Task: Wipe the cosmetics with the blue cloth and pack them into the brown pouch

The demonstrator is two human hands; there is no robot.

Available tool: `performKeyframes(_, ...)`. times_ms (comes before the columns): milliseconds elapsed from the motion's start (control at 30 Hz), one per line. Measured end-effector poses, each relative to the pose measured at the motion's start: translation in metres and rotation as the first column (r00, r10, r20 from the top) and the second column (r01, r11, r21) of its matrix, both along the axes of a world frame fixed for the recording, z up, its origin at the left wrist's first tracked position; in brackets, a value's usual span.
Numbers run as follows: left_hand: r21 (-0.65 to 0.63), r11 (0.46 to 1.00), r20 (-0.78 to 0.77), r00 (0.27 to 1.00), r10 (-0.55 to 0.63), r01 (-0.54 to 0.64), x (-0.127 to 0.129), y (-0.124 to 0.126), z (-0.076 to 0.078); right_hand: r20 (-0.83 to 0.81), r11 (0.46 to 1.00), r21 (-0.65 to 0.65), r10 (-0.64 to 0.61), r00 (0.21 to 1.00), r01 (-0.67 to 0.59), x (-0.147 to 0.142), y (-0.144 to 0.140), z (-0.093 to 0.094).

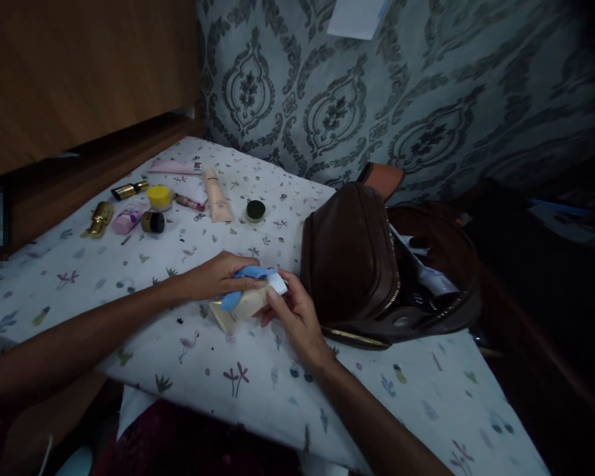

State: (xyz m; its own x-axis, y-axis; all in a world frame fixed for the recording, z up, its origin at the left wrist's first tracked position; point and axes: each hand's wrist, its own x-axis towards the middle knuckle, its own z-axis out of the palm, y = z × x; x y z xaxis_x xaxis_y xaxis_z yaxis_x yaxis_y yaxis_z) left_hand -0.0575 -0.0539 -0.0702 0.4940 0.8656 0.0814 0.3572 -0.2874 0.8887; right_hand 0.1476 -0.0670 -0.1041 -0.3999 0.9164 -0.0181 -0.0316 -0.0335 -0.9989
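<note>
My left hand (217, 276) presses a blue cloth (246, 281) against a cream tube (240, 307) with a white cap. That cap end is pinched in my right hand (292, 316). The tube lies low over a white patterned sheet (129, 277) at the middle of the view. Just right of my hands stands an open brown leather bag (352, 258) with a gold zip and white items showing inside.
Several cosmetics lie at the far left of the sheet: a pink tube (174, 166), a beige tube (217, 196), a gold lipstick (129, 190), a yellow jar (159, 196), a dark green jar (254, 211). A wooden headboard (79, 73) and patterned wallpaper (377, 99) stand behind.
</note>
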Motion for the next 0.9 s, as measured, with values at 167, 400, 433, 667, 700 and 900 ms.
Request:
performKeyframes(167,-0.169,0.974,0.000,0.988,-0.155,0.153,-0.020,0.007,0.011,-0.071,0.996,-0.077,-0.043,0.997,0.037,-0.003,-0.001,0.003)
performKeyframes(400,-0.145,0.988,0.004,0.999,0.054,-0.053,-0.037,0.010,0.026,-0.142,0.990,-0.072,-0.133,0.981,0.124,-0.005,-0.001,0.005)
performKeyframes(433,-0.050,0.992,-0.002,0.993,0.119,-0.118,-0.033,0.008,0.026,-0.127,0.991,-0.064,-0.125,0.984,0.117,-0.005,-0.001,0.005)
performKeyframes(667,0.525,0.846,-0.181,0.983,0.008,0.090,-0.005,-0.005,0.008,-0.116,0.998,-0.036,-0.047,0.992,0.043,-0.003,-0.002,0.000)
performKeyframes(700,0.547,0.829,-0.223,0.975,0.009,0.117,-0.007,-0.004,0.005,-0.139,0.998,-0.048,-0.055,0.989,0.049,-0.003,-0.002,-0.001)
performKeyframes(900,0.631,0.776,-0.352,0.884,0.309,-0.019,-0.027,0.006,0.001,-0.218,0.986,-0.087,-0.160,0.963,0.144,-0.007,-0.002,0.003)
